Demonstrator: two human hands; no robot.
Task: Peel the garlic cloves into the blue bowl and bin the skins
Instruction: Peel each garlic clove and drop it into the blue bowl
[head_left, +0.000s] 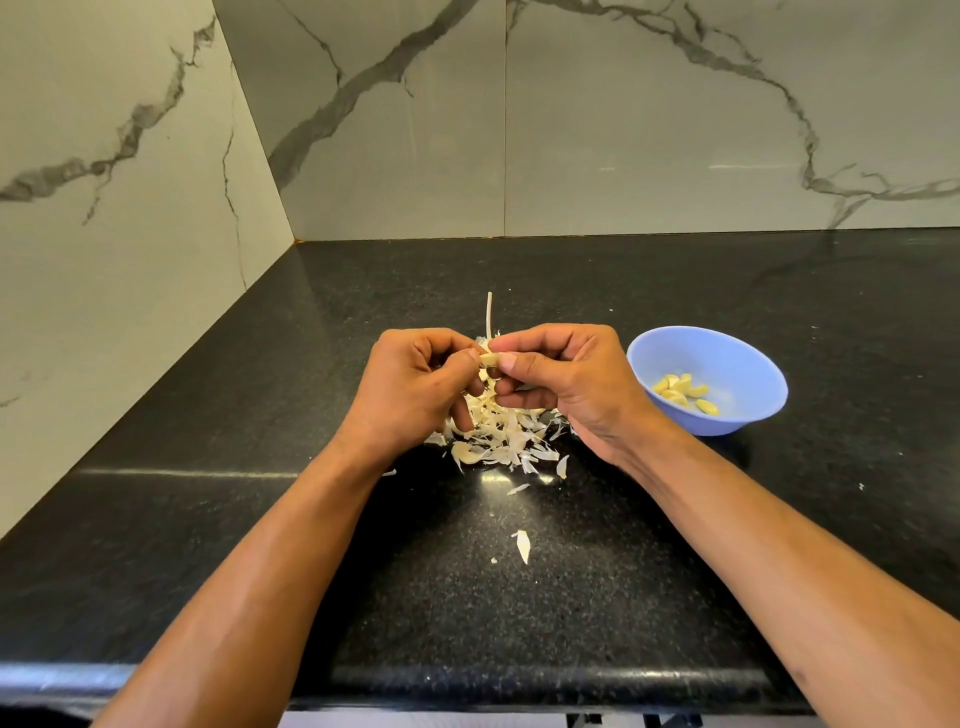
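Observation:
Above the black counter, my left hand (415, 387) and my right hand (561, 382) meet fingertip to fingertip and both pinch one pale garlic clove (489, 359). Directly under the hands lies a heap of papery garlic skins (501, 434), with a thin dry stalk (489, 314) sticking up behind. The blue bowl (727, 358) stands to the right of my right hand and holds several peeled yellow cloves (683, 392). No bin shows in this view.
Loose skin flakes (522, 545) lie nearer the counter's front edge (467, 675). Marble-patterned walls (623, 130) close off the back and the left side, forming a corner at the back left.

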